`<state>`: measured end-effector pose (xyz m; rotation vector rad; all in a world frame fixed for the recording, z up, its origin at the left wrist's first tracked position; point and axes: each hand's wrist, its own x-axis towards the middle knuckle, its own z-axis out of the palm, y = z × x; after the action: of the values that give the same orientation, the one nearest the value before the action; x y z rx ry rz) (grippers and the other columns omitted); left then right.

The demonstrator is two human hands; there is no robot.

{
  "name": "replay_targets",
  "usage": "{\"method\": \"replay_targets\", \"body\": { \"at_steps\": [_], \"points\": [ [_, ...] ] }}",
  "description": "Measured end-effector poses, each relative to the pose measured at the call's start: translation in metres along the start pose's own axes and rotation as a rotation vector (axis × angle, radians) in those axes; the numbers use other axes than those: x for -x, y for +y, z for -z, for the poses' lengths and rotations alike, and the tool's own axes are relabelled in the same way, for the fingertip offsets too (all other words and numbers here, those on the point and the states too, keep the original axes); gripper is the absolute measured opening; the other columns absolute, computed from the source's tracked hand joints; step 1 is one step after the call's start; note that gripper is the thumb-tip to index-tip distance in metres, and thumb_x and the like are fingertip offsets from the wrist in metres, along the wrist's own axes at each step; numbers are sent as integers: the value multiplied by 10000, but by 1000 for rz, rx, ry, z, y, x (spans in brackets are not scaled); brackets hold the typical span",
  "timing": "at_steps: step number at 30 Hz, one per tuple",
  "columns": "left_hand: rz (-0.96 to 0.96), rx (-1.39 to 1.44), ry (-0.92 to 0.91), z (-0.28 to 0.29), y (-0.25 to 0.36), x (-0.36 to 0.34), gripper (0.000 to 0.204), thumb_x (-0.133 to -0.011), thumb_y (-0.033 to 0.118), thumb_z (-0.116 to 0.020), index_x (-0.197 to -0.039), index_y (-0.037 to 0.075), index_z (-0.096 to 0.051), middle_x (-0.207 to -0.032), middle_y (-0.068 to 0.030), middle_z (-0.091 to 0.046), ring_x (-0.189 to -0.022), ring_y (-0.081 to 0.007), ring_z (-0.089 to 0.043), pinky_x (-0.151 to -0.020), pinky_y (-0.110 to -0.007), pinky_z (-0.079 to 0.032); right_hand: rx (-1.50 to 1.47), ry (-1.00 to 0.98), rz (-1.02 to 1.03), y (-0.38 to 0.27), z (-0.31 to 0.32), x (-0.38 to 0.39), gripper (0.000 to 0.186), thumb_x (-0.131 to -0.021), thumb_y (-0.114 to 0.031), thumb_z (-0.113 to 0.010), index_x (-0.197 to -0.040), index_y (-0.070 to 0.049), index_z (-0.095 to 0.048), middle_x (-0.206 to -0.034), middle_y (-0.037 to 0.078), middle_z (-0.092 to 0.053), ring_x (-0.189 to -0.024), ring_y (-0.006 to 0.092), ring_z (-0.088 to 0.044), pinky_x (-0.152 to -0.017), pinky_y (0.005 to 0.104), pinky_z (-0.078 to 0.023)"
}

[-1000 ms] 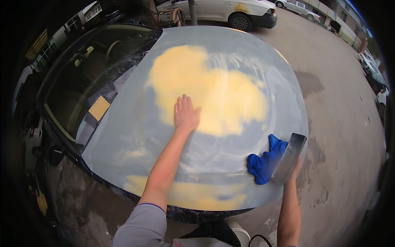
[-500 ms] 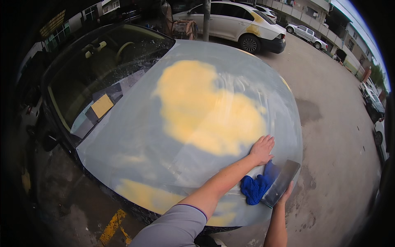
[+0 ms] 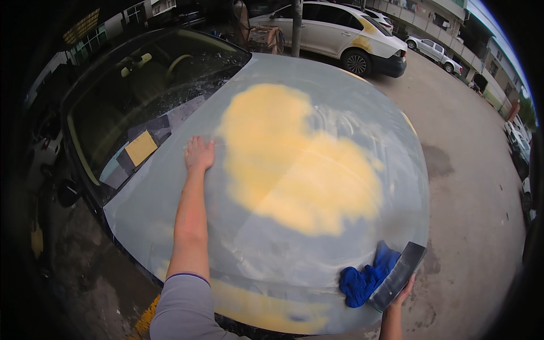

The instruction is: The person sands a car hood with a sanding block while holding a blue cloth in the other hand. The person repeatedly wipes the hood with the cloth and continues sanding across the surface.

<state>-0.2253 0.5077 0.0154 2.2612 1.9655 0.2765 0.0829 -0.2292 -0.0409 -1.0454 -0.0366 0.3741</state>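
Note:
A car hood [image 3: 340,130], dull grey with large yellow filler patches [image 3: 306,175], fills the middle of the view. Flat on its grey surface near the windshield lies my left hand [image 3: 199,153], fingers stretched and holding nothing. At the lower right front edge, my right hand [image 3: 403,294] grips a long, dark, flat sanding block [image 3: 399,276], tilted; its fingers are partly hidden behind the block. A crumpled blue cloth [image 3: 365,279] rests on the hood against the block; whether the hand holds it too, I cannot tell.
Grey and dark sheets with one yellow sheet [image 3: 140,148] lie at the windshield's base. A side mirror [image 3: 68,193] sticks out at left. Beyond the hood, a white car [image 3: 340,37] with a yellow patch is parked near a pole [image 3: 296,28]. Concrete ground [image 3: 459,136] stretches right.
My left hand has swept left across the hood, from beside the cloth to near the windshield. The right hand still holds the block by the cloth. The view has shifted slightly.

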Motion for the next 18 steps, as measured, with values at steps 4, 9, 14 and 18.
{"method": "replay_targets", "body": {
  "at_steps": [4,9,14,18],
  "points": [
    [109,-9,42,2,-74,-34,811,-1164,610,-362,-1788,95,-311,-1890,-100,-232,-1750,-310,-172,-1411,-503,-138,7,20,0,5,13,-1,571,-1175,-573,-490,-1332,-76,-722,-1137,37,-770,-998,170,-730,-880,320,-595],
    [-284,14,1,-32,140,-45,806,-1162,598,-369,-1782,86,-327,-1889,-82,-243,-1745,-317,-188,-1410,-495,-156,72,70,34,7,19,-1,550,-1189,-541,-478,-1337,-70,-722,-1159,49,-774,-1014,170,-732,-918,327,-596],
    [-807,51,-59,-82,410,101,799,-1153,587,-430,-1747,52,-406,-1850,-103,-334,-1716,-326,-246,-1395,-497,-179,26,127,43,8,9,-2,552,-1182,-540,-495,-1344,-68,-730,-1165,57,-784,-1001,170,-748,-896,323,-611],
    [-1256,102,-141,-128,496,324,800,-1145,607,-456,-1735,66,-433,-1842,-81,-355,-1722,-316,-217,-1378,-502,-142,10,97,8,13,30,-5,560,-1177,-538,-507,-1357,-60,-736,-1165,61,-795,-978,174,-760,-864,323,-622]
  ]
}}
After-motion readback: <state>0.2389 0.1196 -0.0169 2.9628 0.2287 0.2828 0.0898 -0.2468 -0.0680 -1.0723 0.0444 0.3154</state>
